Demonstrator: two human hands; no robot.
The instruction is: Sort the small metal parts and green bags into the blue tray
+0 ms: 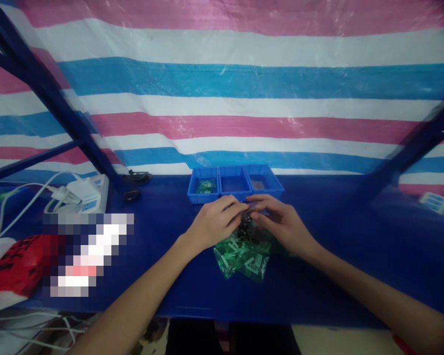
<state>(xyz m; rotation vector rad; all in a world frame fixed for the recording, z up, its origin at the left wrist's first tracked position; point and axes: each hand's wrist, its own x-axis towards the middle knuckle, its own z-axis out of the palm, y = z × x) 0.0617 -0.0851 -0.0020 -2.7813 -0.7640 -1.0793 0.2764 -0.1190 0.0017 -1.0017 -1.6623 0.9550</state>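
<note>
My left hand is closed, its fingers pinched on the top of a small clear plastic bag with dark little parts in it. From the other side my right hand curls its thumb and fingers around the same bag's upper edge. What exactly lies between the fingertips is partly hidden. Below both hands, several green-tinted clear packets with pale strips inside lie in a pile on the blue table.
Three joined blue bins stand behind my hands; green packets lie in the left one. At left are a white power strip with cables, a dark mouse-like object and a red bag. Striped sheeting hangs behind.
</note>
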